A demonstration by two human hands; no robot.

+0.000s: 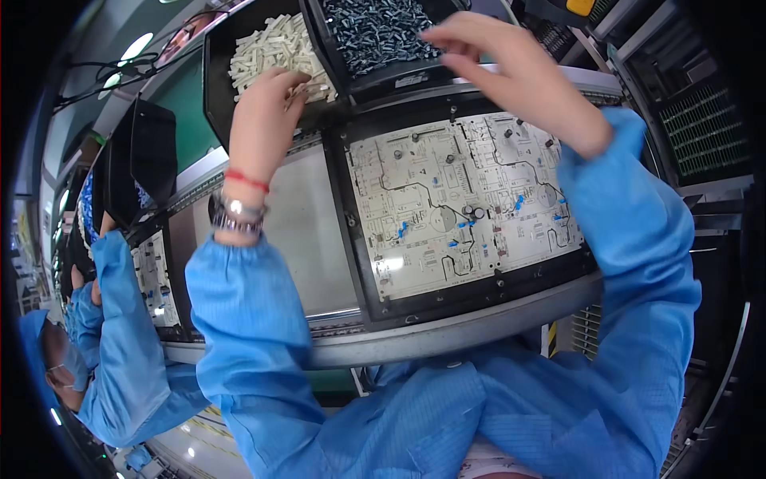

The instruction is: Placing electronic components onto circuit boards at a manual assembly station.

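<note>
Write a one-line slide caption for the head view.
Left hand digs into a bin of white parts, right hand over a bin of dark parts, above a circuit board.

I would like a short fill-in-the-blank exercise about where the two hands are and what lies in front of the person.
The left hand reaches into the bin of ____ parts.
The right hand is over the bin of dark ____ parts.
The circuit board sits in a ____ frame.
The left wrist wears a watch and a ____ string.

Missing words: white; metal; black; red
</note>
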